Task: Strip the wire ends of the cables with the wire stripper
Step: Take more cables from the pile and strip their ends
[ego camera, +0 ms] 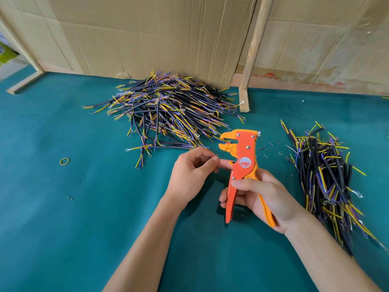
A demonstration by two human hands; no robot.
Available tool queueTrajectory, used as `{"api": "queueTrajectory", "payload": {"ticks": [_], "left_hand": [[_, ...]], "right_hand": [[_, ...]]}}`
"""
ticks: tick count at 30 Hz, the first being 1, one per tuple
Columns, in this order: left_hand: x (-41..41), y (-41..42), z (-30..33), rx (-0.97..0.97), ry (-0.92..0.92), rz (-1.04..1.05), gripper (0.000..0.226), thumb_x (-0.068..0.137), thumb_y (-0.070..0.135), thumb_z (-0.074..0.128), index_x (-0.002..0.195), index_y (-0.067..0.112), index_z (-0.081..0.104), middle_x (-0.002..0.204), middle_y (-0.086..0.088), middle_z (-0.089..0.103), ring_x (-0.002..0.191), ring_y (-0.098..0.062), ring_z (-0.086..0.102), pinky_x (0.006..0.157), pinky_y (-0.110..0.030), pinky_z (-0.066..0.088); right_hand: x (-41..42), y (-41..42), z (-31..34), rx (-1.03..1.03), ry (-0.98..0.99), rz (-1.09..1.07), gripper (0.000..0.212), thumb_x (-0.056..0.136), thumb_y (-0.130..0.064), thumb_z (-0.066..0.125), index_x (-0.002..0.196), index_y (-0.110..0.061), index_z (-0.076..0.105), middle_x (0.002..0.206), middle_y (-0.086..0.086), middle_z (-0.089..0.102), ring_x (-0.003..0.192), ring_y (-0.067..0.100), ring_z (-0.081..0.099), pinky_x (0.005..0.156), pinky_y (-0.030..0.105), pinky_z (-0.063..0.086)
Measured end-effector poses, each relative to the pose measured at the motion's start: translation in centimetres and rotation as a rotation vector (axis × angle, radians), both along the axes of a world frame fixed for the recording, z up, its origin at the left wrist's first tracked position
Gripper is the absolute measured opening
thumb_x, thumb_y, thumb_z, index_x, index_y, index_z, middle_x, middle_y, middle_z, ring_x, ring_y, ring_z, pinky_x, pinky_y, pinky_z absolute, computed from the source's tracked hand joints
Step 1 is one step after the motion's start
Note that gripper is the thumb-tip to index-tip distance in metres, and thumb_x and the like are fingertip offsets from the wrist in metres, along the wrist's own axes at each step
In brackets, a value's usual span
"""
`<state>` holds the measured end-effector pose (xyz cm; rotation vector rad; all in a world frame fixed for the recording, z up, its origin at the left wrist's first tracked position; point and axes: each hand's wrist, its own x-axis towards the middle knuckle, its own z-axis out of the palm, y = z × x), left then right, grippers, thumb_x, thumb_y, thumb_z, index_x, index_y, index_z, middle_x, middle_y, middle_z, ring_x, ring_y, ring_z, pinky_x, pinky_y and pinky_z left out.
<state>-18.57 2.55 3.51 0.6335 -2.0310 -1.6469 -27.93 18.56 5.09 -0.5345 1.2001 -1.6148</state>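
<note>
A teal, felt-like cloth is covering the worktop [63,207]. Creased brown cardboard sheets [147,34] are standing along its far edge as a backdrop. A rough wooden pole [255,43] is leaning against the cardboard, its foot resting on the cloth. A small yellowish rubber band [64,161] is lying flat at the left, well apart from everything else.

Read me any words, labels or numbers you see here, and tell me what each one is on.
Nothing here can be read for certain.
Round red and white sticker on the orange wire stripper, held in the right hand: print too small and blurred to read.
Red printing along the bottom of the cardboard sheet behind the table: faded and blurred, unreadable.
Cable piles and left hand: no text.
</note>
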Motion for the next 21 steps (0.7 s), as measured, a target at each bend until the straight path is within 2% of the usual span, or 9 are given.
{"api": "queueTrajectory", "payload": {"ticks": [3, 6, 8, 14, 16, 18, 21], "left_hand": [[-0.01, -0.13, -0.01, 0.046, 0.022, -0.008, 0.013, 0.096, 0.012, 0.067, 0.084, 0.015, 0.069, 0.080, -0.014, 0.074, 0.066, -0.015, 0.057, 0.066, -0.033, 0.049], [-0.13, -0.11, -0.12, 0.086, 0.024, 0.005, 0.009, 0.095, 0.010, 0.069, 0.085, 0.010, 0.068, 0.080, -0.011, 0.075, 0.064, -0.017, 0.062, 0.075, -0.039, 0.055], [-0.21, -0.09, -0.22, 0.091, 0.029, 0.010, 0.010, 0.094, 0.009, 0.068, 0.084, 0.010, 0.067, 0.082, -0.008, 0.076, 0.066, -0.016, 0.066, 0.077, -0.036, 0.055], [-0.32, 0.05, -0.38, 0.059, 0.023, 0.035, 0.018, 0.093, 0.008, 0.068, 0.080, 0.016, 0.060, 0.085, -0.002, 0.078, 0.060, -0.015, 0.065, 0.066, -0.023, 0.053], [-0.37, 0.07, -0.43, 0.052, 0.015, 0.061, 0.016, 0.092, 0.008, 0.068, 0.081, 0.014, 0.058, 0.086, 0.000, 0.078, 0.060, -0.014, 0.065, 0.065, -0.024, 0.054], [-0.39, 0.14, -0.42, 0.043, 0.014, 0.089, 0.015, 0.089, 0.009, 0.069, 0.081, 0.014, 0.058, 0.084, -0.001, 0.078, 0.058, -0.013, 0.063, 0.061, -0.023, 0.052], [-0.37, 0.25, -0.42, 0.030, 0.012, 0.128, 0.011, 0.079, 0.020, 0.069, 0.079, 0.018, 0.059, 0.078, -0.007, 0.075, 0.054, -0.013, 0.060, 0.059, -0.025, 0.050]], "right_hand": [[0.09, -0.01, 0.16, 0.000, -0.011, -0.010, 0.055, 0.077, -0.020, 0.075, 0.132, -0.014, 0.068, 0.087, 0.027, 0.058, 0.082, 0.041, 0.066, 0.079, 0.047, 0.057], [0.06, 0.02, 0.24, 0.000, -0.028, -0.029, 0.053, 0.076, -0.019, 0.075, 0.129, -0.013, 0.070, 0.086, 0.026, 0.060, 0.083, 0.040, 0.067, 0.078, 0.047, 0.057], [0.03, 0.03, 0.21, 0.000, -0.041, -0.042, 0.052, 0.078, -0.016, 0.074, 0.130, -0.012, 0.069, 0.084, 0.026, 0.061, 0.083, 0.040, 0.067, 0.077, 0.047, 0.057], [-0.11, 0.17, 0.05, -0.006, -0.069, -0.079, 0.050, 0.083, -0.011, 0.065, 0.133, -0.010, 0.066, 0.088, 0.026, 0.060, 0.082, 0.039, 0.067, 0.077, 0.048, 0.058], [-0.25, 0.35, 0.00, -0.006, -0.069, -0.075, 0.050, 0.083, -0.011, 0.065, 0.133, -0.009, 0.066, 0.087, 0.029, 0.062, 0.083, 0.039, 0.067, 0.077, 0.048, 0.058], [-0.43, 0.56, 0.01, -0.009, -0.069, -0.063, 0.049, 0.082, -0.011, 0.067, 0.131, -0.007, 0.067, 0.099, 0.034, 0.064, 0.083, 0.039, 0.068, 0.077, 0.048, 0.058], [-0.59, 0.89, 0.11, -0.001, -0.057, -0.023, 0.054, 0.078, -0.017, 0.073, 0.130, -0.005, 0.066, 0.128, 0.030, 0.063, 0.081, 0.038, 0.068, 0.076, 0.049, 0.058]]}}
